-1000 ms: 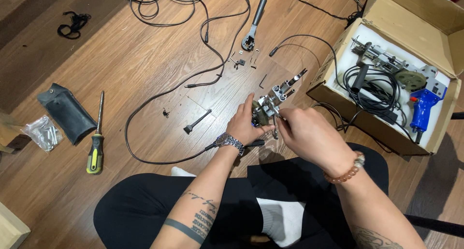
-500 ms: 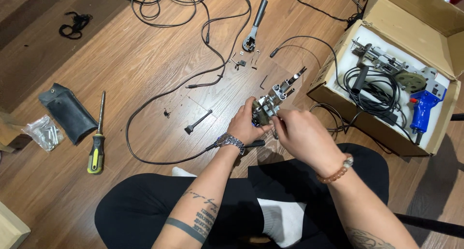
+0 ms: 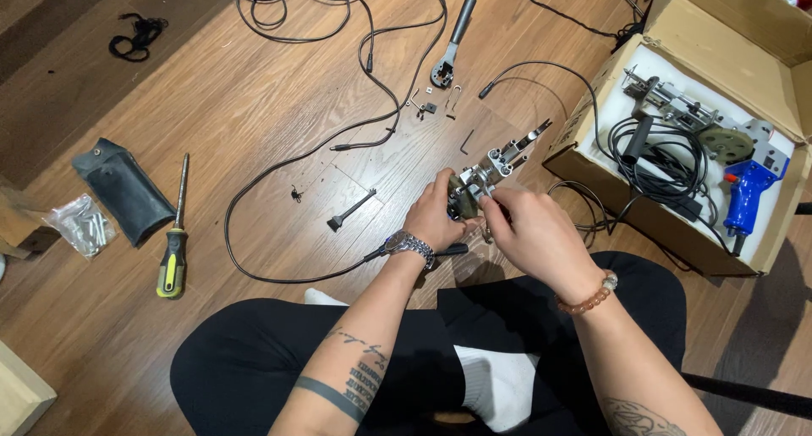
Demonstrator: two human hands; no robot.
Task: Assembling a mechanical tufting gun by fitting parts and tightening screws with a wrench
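I sit cross-legged on a wooden floor. My left hand (image 3: 433,218), with a metal watch on the wrist, grips a small metal mechanism (image 3: 489,172) from the left and holds it above the floor. My right hand (image 3: 533,233), with a bead bracelet, closes on the same mechanism from the right, fingertips at its lower end. The mechanism's thin metal front end (image 3: 529,140) points up and right, away from me. What my fingertips pinch is hidden.
An open cardboard box (image 3: 609,178) at the right holds a blue-handled tool (image 3: 748,189) and coiled cable. On the floor lie a black cable (image 3: 279,174), a black-handled part (image 3: 452,40), small loose screws (image 3: 427,108), a yellow-handled screwdriver (image 3: 174,250), a black pouch (image 3: 123,189) and a plastic bag of parts (image 3: 83,226).
Both hands keep hold of the mechanism with only slight finger shifts. Nothing on the floor has moved.
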